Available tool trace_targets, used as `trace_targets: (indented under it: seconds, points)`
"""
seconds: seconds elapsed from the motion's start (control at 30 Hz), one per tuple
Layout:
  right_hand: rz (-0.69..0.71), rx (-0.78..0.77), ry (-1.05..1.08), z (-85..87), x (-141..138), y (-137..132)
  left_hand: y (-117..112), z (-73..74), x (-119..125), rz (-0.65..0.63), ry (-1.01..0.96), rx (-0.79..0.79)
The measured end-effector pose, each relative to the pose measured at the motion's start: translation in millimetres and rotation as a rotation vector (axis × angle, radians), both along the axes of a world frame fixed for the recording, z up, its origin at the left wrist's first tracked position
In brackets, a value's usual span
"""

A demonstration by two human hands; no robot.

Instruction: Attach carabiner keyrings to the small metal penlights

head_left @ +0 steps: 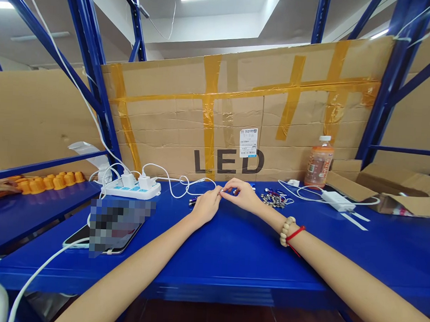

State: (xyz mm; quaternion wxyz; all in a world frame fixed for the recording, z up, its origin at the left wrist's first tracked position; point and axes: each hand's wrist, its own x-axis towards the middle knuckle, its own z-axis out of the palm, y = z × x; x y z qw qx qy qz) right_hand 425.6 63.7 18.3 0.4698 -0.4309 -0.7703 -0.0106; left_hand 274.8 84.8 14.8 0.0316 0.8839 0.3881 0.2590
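Observation:
Over the blue shelf top, my left hand [206, 206] and my right hand [245, 194] meet at the fingertips. Both pinch at one spot, where a tiny shiny bit shows; it is too small to name. A little pile of small silver and blue metal parts [274, 198] lies just right of my right hand. Small dark-blue pieces [192, 202] stick out on the far side of my left hand. More blue bits lie behind my right hand, partly covered by it.
At left are a white power strip [137, 191] with plugs and cables, and a tablet [117, 228] with a blurred screen. A drink bottle [319, 163], white adapter [337, 201] and open carton [406, 193] stand at right. Far left, another person's hand [2, 189] is near orange cups [37, 185].

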Motion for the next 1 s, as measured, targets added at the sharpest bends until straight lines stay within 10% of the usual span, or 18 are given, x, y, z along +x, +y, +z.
trace_targets:
  seconds: [0.43,1.0]
  points:
    - [-0.801,-0.350,-0.140,0.7,68.5,3.0,-3.7,1.6,1.2,0.089,0.033,0.046]
    - [-0.830,-0.456,-0.372,-0.2,72.2,5.8,-3.9,0.1,1.5,0.075,0.031,0.074]
